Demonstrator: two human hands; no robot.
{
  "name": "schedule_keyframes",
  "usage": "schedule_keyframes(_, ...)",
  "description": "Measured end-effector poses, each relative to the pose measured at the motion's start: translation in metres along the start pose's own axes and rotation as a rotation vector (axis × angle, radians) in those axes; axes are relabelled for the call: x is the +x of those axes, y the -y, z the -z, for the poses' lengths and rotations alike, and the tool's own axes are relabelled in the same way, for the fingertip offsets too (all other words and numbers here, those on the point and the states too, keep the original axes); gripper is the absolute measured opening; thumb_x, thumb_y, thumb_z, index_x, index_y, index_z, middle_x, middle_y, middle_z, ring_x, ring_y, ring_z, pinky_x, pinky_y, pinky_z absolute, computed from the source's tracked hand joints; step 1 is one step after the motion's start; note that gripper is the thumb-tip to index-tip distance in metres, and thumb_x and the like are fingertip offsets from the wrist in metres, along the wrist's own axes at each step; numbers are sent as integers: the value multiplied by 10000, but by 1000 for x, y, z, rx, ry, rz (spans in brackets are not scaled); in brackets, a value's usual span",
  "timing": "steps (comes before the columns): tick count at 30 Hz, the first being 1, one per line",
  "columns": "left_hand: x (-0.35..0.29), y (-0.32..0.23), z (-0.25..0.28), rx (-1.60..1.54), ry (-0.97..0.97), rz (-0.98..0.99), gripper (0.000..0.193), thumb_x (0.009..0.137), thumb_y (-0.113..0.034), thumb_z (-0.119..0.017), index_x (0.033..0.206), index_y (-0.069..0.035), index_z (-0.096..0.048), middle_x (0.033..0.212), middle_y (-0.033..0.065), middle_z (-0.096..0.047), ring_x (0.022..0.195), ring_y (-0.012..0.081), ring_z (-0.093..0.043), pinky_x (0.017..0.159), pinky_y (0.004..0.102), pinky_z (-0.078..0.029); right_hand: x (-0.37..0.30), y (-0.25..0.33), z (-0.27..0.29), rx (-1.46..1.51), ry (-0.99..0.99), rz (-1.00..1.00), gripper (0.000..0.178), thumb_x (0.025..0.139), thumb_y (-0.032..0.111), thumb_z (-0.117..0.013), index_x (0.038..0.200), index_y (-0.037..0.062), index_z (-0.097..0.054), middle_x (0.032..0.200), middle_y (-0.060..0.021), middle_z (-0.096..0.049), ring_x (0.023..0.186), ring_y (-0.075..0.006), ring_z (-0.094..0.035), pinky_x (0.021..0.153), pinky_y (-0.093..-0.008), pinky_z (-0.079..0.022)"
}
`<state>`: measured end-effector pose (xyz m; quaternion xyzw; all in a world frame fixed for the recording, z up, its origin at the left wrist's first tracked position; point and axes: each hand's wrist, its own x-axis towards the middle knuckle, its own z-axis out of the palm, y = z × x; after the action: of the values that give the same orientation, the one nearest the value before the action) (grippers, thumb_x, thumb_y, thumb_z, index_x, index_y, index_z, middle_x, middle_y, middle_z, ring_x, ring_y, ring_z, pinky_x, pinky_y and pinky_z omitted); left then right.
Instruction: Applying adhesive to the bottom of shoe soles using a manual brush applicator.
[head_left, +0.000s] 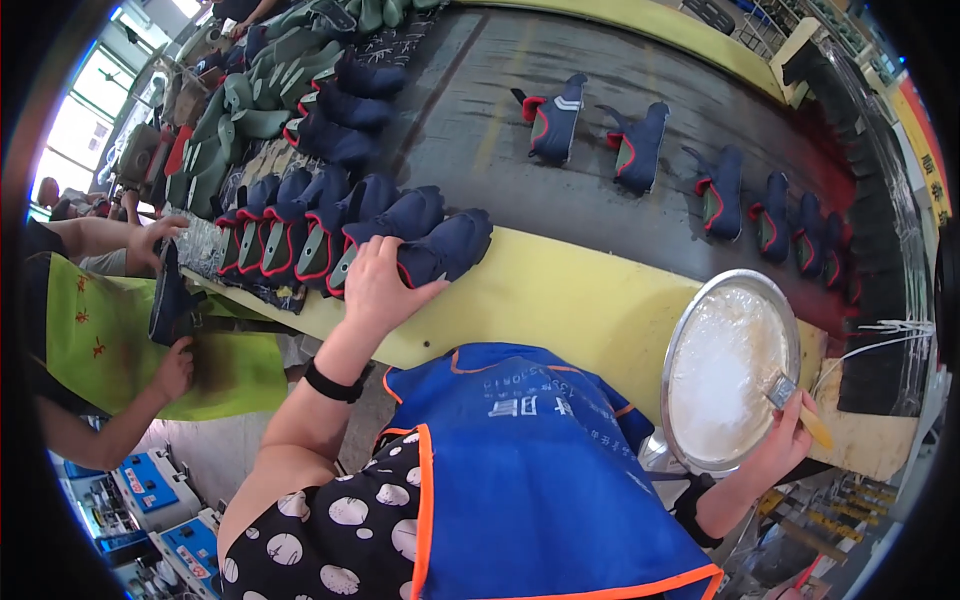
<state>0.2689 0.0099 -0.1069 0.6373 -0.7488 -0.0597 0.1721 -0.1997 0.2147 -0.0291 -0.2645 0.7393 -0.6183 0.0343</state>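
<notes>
My left hand [378,290] is on the near end of a row of dark blue shoe uppers, its fingers and thumb round the heel end of the nearest shoe upper [450,248]. The uppers have red edging and sit on green shoe lasts [307,253]. In my right hand [785,445] is a flat brush with a yellow handle [817,428]. Its bristle end touches the white paste [725,370] inside a round metal bowl [672,385]. The bowl is at the right, by the yellow table edge [540,290].
Several shoe uppers [640,150] stand spaced along the dark conveyor belt [450,130]. Green lasts [260,90] are piled at the far left. At the left, a co-worker in a lime apron [110,340] holds a dark shoe upper [170,300]. A white cord [870,345] hangs at the right.
</notes>
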Motion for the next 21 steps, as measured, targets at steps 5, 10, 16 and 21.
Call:
schedule_keyframes(5,-21,-25,-23,-85,64,-36,693,605,-337,-919,1116,-39,-558,1045,167,-610,1015,361,-609,852,451,-516,-15,-1,-9,21,76,9,248,1012,169,-646,1166,-25,-650,1060,-55,-659,877,-95,-558,763,-242,-427)
schedule_keyframes(10,-38,-86,-39,-226,205,-228,760,716,-390,-867,1291,-22,-534,1087,169,-628,1057,349,-611,892,438,-526,-31,3,-7,21,39,-23,241,1014,154,-641,1177,-24,-648,1076,-55,-657,909,-104,-569,773,-249,-431)
schedule_keyframes(16,-17,-103,-54,-421,337,-199,1061,736,-451,-866,1541,-68,-292,987,196,-666,904,380,-674,789,461,-547,-38,-8,16,39,39,-20,229,1022,137,-627,1183,-25,-642,1064,-56,-651,898,-98,-561,765,-250,-427)
schedule_keyframes(21,-7,-78,-63,-457,314,-92,1054,791,-467,-822,1608,-192,-216,1015,231,-634,908,418,-664,802,484,-542,-36,-24,32,47,19,-112,296,1019,169,-625,1235,-32,-637,1181,-85,-634,996,-146,-576,798,-269,-439)
